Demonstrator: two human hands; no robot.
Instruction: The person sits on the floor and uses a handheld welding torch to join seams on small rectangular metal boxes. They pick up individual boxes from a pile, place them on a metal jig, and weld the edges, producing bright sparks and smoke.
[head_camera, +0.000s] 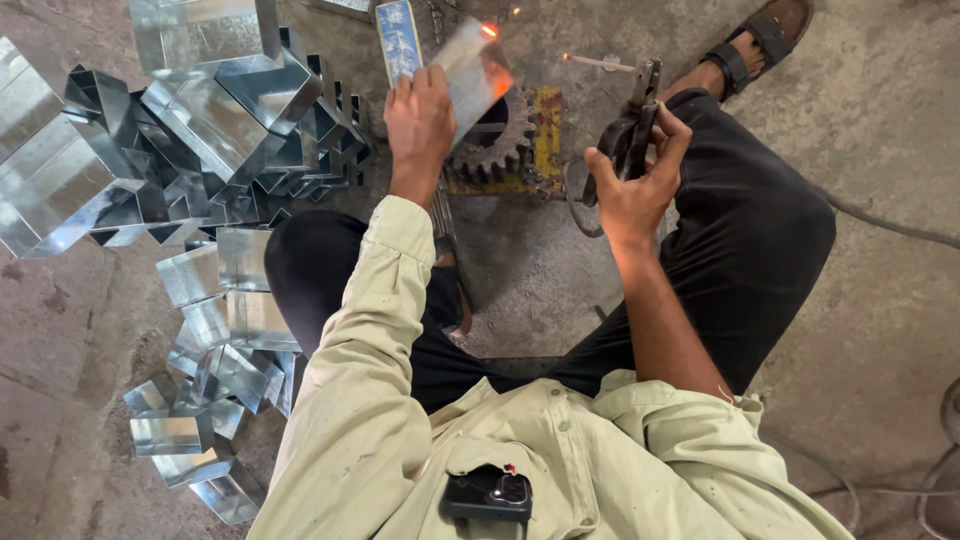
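A folded sheet-metal piece (472, 72) was held upright in the left hand (420, 118), the grip closed around its lower edge. The piece was positioned over a large toothed gear (497, 148) that lay on a yellow plate (546, 140) on the concrete floor (860, 120). At the piece's upper corner an orange glow (490, 32) was seen. An electrode holder (634, 135) was clamped in the right hand (632, 185), fingers wrapped tight around its handle, with a thin welding rod (598, 62) projecting from it toward the glow; the rod's tip was kept just apart from the piece. A heap of shiny bent metal channels (190, 130) was piled on the floor at the left, and more were scattered lower down (205, 400). A sandalled foot (765, 35) was seen at the top. A dark phone (488, 493) was tucked in the shirt pocket.
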